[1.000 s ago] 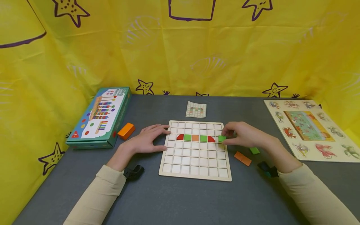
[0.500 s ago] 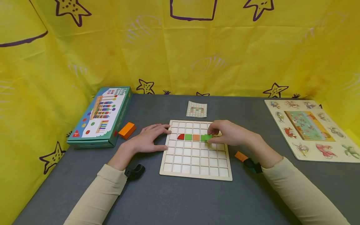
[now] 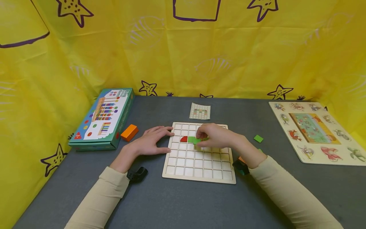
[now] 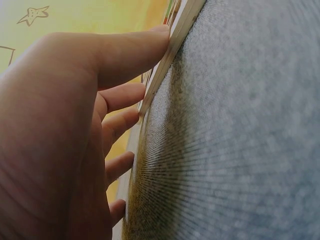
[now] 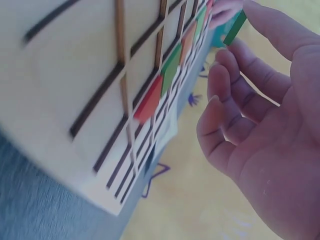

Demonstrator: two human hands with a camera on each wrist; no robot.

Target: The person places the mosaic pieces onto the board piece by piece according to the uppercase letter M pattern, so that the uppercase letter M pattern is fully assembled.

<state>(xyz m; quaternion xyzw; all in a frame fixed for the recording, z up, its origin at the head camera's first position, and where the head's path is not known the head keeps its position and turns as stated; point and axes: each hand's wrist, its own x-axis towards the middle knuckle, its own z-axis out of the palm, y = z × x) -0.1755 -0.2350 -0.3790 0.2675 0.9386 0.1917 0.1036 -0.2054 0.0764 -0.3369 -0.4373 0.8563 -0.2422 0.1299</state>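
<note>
A wooden grid board (image 3: 198, 180) lies flat on the grey table. My left hand (image 3: 150, 141) touches its left edge with fingers spread, thumb against the rim (image 4: 182, 37) in the left wrist view. Over the board, my right hand (image 3: 218, 136) pinches a green square tile (image 3: 196, 141) between thumb and fingers; the right wrist view shows this tile (image 5: 235, 29) raised above the grid. A row of tiles sits in the cells: a red rounded tile (image 3: 184, 139) at the left end, then a green square (image 3: 190, 139). The right hand mostly hides the others, but a red tile (image 5: 149, 102) shows at the near end.
Behind the board lies a pattern card (image 3: 200, 111). To the left are an orange block (image 3: 129, 132) and a game box (image 3: 104, 114). A loose green tile (image 3: 258, 138) lies right of the board, near a picture puzzle board (image 3: 311, 156). The right forearm partly covers other tiles.
My right hand has moved left along the tile row, carrying the green tile from the board's right edge toward the left cells. The left hand has stayed at the board's edge.
</note>
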